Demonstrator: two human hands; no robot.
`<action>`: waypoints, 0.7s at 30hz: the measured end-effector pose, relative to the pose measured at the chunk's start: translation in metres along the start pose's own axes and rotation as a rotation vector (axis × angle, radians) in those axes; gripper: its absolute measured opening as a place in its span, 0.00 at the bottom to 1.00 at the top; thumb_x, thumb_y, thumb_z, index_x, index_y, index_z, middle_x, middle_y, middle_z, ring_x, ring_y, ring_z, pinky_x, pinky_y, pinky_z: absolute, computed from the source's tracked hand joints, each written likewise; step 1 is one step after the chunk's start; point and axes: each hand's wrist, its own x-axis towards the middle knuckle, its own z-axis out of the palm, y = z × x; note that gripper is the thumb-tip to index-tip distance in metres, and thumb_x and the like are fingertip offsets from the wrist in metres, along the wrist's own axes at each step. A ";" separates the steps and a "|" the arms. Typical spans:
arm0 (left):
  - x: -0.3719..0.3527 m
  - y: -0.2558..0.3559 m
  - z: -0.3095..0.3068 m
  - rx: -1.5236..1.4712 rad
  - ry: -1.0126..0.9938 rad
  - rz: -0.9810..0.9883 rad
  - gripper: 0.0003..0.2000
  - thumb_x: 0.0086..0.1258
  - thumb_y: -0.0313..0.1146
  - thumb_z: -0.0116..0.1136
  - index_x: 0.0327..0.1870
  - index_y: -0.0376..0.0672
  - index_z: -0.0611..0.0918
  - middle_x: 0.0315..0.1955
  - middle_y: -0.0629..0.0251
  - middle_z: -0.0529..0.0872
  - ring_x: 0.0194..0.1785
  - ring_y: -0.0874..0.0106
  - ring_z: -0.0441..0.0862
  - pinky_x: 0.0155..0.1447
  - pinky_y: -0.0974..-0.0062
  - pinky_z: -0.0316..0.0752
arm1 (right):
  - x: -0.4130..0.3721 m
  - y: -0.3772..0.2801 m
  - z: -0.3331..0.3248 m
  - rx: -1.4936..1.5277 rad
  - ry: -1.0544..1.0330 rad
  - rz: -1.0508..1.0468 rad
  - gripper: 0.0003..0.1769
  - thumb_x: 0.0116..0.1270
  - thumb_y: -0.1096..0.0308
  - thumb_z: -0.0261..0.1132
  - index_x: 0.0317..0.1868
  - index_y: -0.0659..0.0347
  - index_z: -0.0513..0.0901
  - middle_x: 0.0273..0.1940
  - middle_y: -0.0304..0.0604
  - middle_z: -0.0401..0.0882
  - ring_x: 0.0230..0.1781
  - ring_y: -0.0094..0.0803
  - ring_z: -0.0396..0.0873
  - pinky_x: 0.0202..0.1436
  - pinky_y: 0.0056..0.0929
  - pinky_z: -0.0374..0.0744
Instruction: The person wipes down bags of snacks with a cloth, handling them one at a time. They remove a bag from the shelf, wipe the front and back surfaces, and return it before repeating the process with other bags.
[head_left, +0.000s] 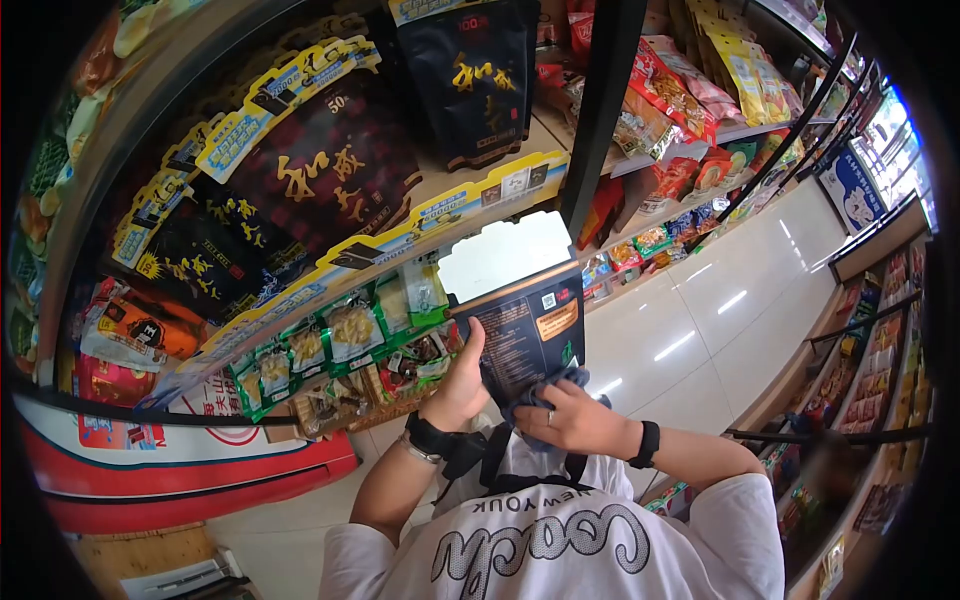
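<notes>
In front of my chest is a black printed package [520, 335] with a small QR code, orange and green print, and a plain white card flap [508, 255] at its top. My left hand [458, 385] grips its left edge, with the thumb lying along the side. My right hand [572, 418], with a ring on one finger, is closed on a dark grey-blue cloth [540, 395] pressed against the package's lower part. Just beyond the package, a shelf holds black and dark red bags [335, 165] with gold characters.
Another black pouch [468, 85] stands on the upper shelf. Green-edged snack packs [350, 328] lie on the shelf below. A dark post [603, 110] rises near the package. A red and white cabinet [200, 480] is at lower left; a tiled aisle [690, 320] runs right past more shelves.
</notes>
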 end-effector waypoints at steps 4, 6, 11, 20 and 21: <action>0.004 -0.007 0.003 0.148 0.005 -0.017 0.36 0.77 0.61 0.28 0.72 0.39 0.62 0.66 0.54 0.72 0.68 0.61 0.71 0.71 0.60 0.68 | 0.027 0.014 -0.016 0.002 0.141 0.096 0.17 0.51 0.67 0.64 0.44 0.56 0.83 0.53 0.35 0.80 0.48 0.38 0.73 0.44 0.35 0.73; 0.005 -0.006 0.004 0.067 0.024 0.003 0.36 0.77 0.61 0.29 0.72 0.39 0.62 0.66 0.54 0.72 0.68 0.61 0.72 0.71 0.60 0.68 | 0.023 0.010 -0.013 0.003 0.090 0.068 0.17 0.50 0.67 0.64 0.43 0.56 0.84 0.53 0.35 0.80 0.47 0.38 0.74 0.45 0.36 0.75; 0.007 0.008 -0.003 0.027 0.075 0.031 0.34 0.77 0.60 0.35 0.71 0.40 0.63 0.66 0.57 0.72 0.67 0.65 0.72 0.70 0.62 0.69 | -0.019 0.006 0.011 0.051 -0.011 -0.022 0.16 0.51 0.66 0.64 0.43 0.56 0.84 0.51 0.37 0.81 0.50 0.40 0.75 0.50 0.38 0.76; 0.000 0.001 -0.001 -0.054 0.063 0.030 0.33 0.78 0.60 0.33 0.71 0.41 0.63 0.66 0.58 0.72 0.68 0.65 0.71 0.71 0.61 0.68 | -0.012 0.024 -0.006 0.189 0.104 0.203 0.35 0.35 0.70 0.70 0.53 0.58 0.80 0.57 0.42 0.77 0.56 0.47 0.72 0.61 0.44 0.71; -0.001 0.001 -0.002 -0.058 0.065 0.026 0.33 0.78 0.59 0.34 0.71 0.41 0.64 0.66 0.58 0.72 0.68 0.65 0.71 0.71 0.61 0.68 | -0.018 0.013 -0.009 0.208 0.065 0.170 0.34 0.36 0.69 0.70 0.53 0.58 0.80 0.57 0.43 0.77 0.56 0.46 0.72 0.62 0.44 0.71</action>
